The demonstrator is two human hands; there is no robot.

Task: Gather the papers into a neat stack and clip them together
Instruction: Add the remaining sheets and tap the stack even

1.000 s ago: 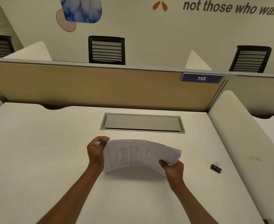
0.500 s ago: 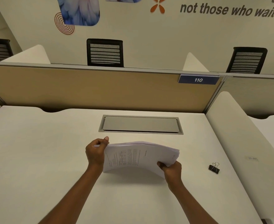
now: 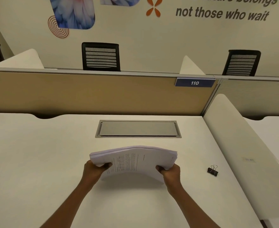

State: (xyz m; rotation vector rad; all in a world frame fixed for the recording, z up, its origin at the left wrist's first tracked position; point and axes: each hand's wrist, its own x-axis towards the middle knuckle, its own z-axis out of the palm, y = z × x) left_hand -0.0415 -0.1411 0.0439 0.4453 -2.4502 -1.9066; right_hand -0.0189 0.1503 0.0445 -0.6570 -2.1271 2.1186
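Observation:
A thick stack of printed white papers (image 3: 135,160) is held above the white desk (image 3: 36,162), bowed upward in the middle. My left hand (image 3: 94,170) grips its left near corner from below, thumb on top. My right hand (image 3: 170,171) grips the right near corner the same way. The far edges of the sheets look roughly even. A black binder clip (image 3: 212,171) with silver handles lies on the desk to the right of my right hand, untouched.
A grey metal cable flap (image 3: 138,129) is set into the desk behind the papers. A tan partition (image 3: 86,94) with a blue "110" label (image 3: 194,82) closes the back. A white curved side divider (image 3: 244,139) borders the right.
My left hand has slid from the stack's far left edge down to its near left corner. The stack is held a little higher and more level.

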